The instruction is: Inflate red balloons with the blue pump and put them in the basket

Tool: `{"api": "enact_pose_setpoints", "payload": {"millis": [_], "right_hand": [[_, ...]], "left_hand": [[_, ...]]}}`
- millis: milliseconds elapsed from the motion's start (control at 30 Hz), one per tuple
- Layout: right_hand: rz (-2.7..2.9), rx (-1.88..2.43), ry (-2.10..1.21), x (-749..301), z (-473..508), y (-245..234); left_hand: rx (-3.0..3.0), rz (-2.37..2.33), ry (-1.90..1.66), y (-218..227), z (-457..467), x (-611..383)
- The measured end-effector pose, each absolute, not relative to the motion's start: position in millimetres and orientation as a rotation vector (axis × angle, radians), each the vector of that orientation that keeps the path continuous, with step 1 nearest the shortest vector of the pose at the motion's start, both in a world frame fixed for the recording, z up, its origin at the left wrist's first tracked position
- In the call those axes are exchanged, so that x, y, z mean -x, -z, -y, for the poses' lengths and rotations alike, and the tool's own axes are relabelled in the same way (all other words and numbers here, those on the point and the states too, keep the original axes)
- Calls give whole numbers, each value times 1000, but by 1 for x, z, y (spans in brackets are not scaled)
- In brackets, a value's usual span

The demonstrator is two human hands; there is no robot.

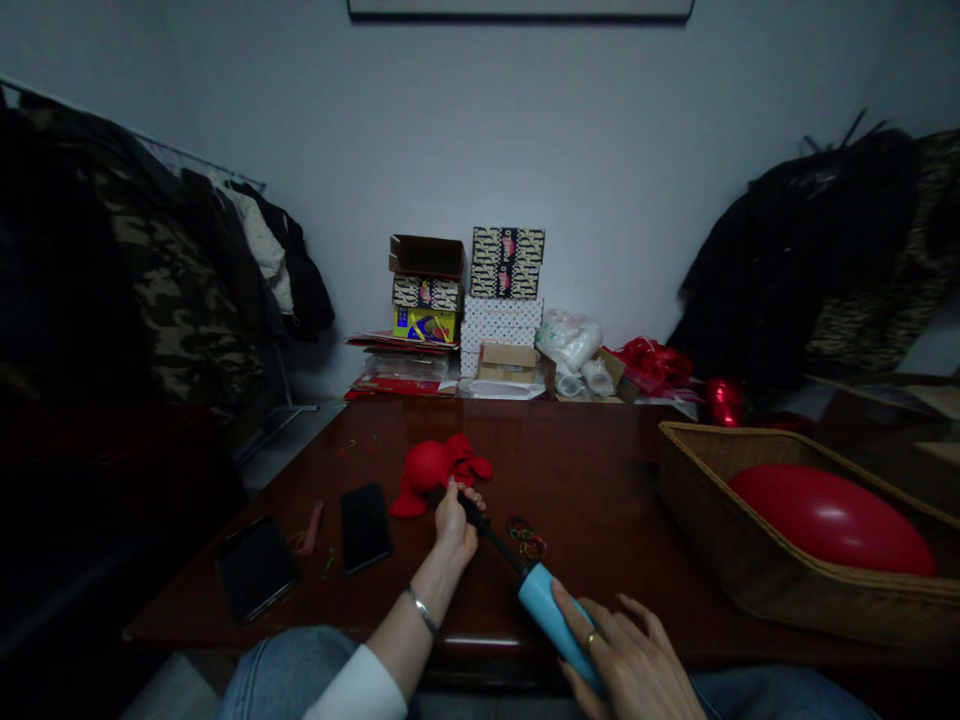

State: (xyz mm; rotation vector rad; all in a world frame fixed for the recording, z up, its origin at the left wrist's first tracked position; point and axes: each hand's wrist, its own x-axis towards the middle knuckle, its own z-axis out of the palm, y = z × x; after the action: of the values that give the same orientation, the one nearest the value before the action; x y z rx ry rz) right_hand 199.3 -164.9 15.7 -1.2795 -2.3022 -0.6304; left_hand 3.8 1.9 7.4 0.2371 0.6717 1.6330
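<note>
On the far left, coats (161, 250) hang from a rail. At the table's (585, 470) left end lies a dark tablet (257, 568); beside it are a small pink stick (313, 527) and a second dark slab (365, 527). Right of these, near the table's middle, sits a round red balloon (426, 467), with limp red pieces (469, 465) against it. The left hand (457, 525), just in front, is closed about the black end of a blue pump (555, 622) (whether the balloon is fitted to it cannot be told). Coloured bands (527, 538) lie loose beside the pump's rod. The right hand (630, 660) grasps the blue barrel, near the table's front edge. At far right, a wicker basket (757, 560) contains a large inflated balloon (832, 515).
</note>
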Motion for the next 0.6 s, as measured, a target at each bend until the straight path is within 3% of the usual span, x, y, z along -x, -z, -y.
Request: {"api": "enact_pose_setpoints", "payload": {"millis": [600], "right_hand": [[2270, 1530, 316, -163, 141, -17]], "left_hand": [[-217, -675, -1589, 0, 15, -26]]}}
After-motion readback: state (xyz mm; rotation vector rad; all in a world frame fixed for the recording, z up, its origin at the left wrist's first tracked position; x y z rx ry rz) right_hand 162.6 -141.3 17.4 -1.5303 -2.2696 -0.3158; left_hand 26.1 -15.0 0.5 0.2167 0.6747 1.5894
